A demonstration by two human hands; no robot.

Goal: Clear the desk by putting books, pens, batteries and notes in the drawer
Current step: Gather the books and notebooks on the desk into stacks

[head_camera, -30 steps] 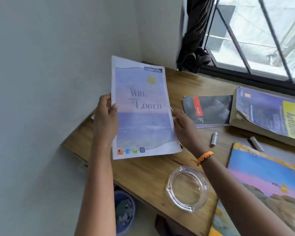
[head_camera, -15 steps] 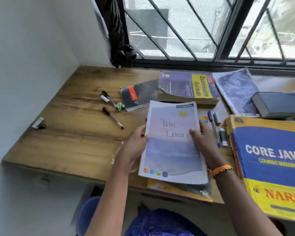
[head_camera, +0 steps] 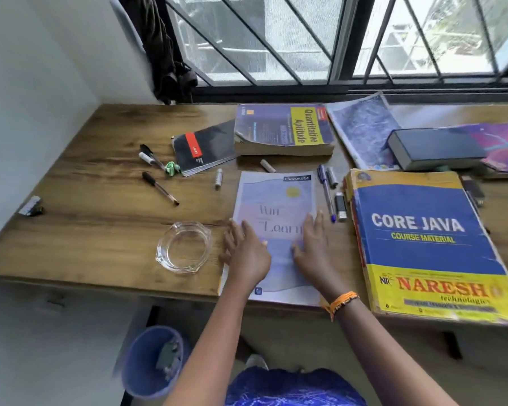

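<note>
Directly under both hands, the pale notebook (head_camera: 276,206) was seen lying flat on the wooden surface (head_camera: 100,230), its long axis running away from the person and its near end overhanging the front edge. The left hand (head_camera: 245,253) was laid flat on the notebook's left margin with fingers spread; the right hand (head_camera: 313,247) was pressed flat on its right half, fingers extended, nothing pinched. Left of the notebook a glass ashtray (head_camera: 184,247) was seen, and to its right a blue pen (head_camera: 326,191) and the Core Java book (head_camera: 423,238). No drawer could be made out. Both hands were judged equally near for lifting the notebook.
</note>
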